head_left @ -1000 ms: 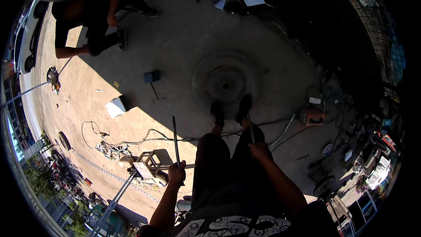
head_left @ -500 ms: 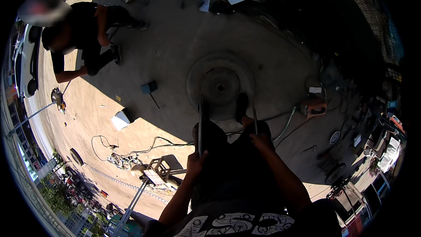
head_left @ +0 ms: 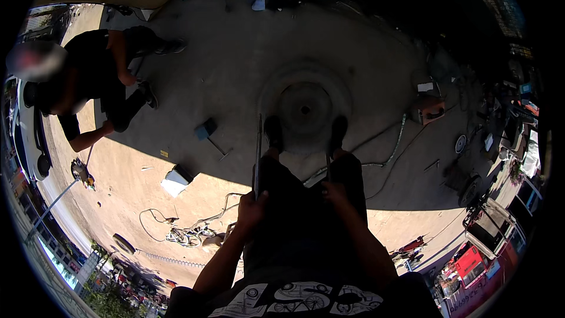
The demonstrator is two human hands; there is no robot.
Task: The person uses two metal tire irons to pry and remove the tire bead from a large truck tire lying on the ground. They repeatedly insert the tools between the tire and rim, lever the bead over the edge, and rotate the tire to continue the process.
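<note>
My left hand (head_left: 252, 209) is closed around a long metal bar (head_left: 258, 147), which points up past my left leg. My right hand (head_left: 332, 192) grips a second bar (head_left: 328, 165) in front of my right leg. Just ahead of my feet lies a large round, dusty object like a flat wheel (head_left: 305, 82) with a dark hole at its centre; my shoes (head_left: 337, 132) are at its near edge.
A co-worker (head_left: 88, 82) crouches at the left. A dustpan-like tool (head_left: 207, 129), a white box (head_left: 175, 182), hoses (head_left: 376, 165) and an orange machine (head_left: 428, 109) lie about. A dark, cluttered area (head_left: 412, 0) borders the back; vehicles (head_left: 471, 262) stand at the rim.
My left hand and its bar have swung inward to the left leg. My right hand has shifted slightly left. The view has turned, and my feet now stand a little wider apart.
</note>
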